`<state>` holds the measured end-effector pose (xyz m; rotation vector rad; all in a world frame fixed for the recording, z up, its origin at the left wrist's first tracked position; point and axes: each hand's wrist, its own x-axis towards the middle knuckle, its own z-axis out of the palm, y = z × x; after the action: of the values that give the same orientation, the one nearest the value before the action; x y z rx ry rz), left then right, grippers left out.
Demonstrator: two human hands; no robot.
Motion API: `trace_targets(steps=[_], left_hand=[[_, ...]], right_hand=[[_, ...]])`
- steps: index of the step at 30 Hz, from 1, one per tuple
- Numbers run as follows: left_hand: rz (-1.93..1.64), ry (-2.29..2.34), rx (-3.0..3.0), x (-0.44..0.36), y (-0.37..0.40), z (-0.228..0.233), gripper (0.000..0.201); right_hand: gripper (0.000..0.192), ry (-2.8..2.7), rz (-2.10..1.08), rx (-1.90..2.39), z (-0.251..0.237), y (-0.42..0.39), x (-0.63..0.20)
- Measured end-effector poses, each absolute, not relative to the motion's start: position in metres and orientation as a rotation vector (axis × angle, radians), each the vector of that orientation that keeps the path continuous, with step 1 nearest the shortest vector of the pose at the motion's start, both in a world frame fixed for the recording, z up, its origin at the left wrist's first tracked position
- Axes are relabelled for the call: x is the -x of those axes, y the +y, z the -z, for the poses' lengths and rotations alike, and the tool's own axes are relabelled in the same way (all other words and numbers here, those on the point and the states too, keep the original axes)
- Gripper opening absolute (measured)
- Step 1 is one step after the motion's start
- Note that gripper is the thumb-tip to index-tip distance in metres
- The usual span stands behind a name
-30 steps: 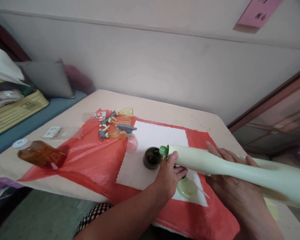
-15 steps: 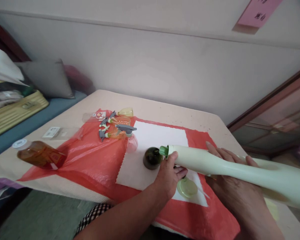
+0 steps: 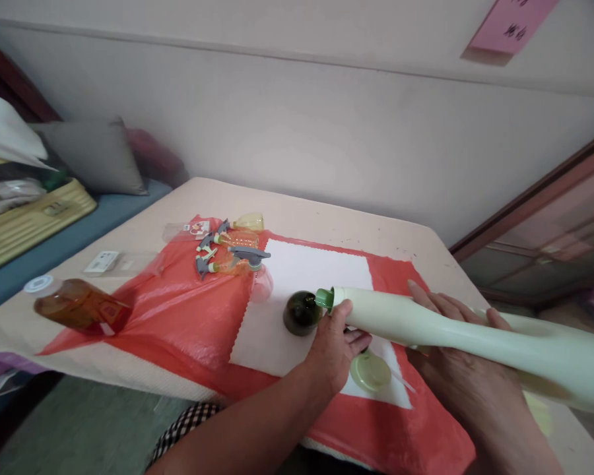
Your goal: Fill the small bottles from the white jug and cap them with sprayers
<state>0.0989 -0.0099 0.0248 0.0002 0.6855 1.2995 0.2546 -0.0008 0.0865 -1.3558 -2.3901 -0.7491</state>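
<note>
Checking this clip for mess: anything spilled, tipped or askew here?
No spill shows. The amber bottle lies on its side at the table edge, and spray heads lie scattered on the red sheet.

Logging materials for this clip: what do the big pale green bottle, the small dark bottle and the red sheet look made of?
Pale green bottle: opaque moulded plastic, smooth with a soft sheen. Small dark bottle: glossy, probably dark glass or plastic; highlights don't settle which. Red sheet: thin plastic film, wrinkled and shiny.
</note>
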Motion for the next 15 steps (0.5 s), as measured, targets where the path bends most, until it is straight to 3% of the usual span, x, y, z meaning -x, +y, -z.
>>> trace_targets(steps=[15], left_hand=[[-1.31,0.682,0.013,-0.0988,-0.0105,-0.025,0.046]], right_hand=[[0.064,-2.398,0.768,1.361,-0.0838,0.0002,-0.2573]])
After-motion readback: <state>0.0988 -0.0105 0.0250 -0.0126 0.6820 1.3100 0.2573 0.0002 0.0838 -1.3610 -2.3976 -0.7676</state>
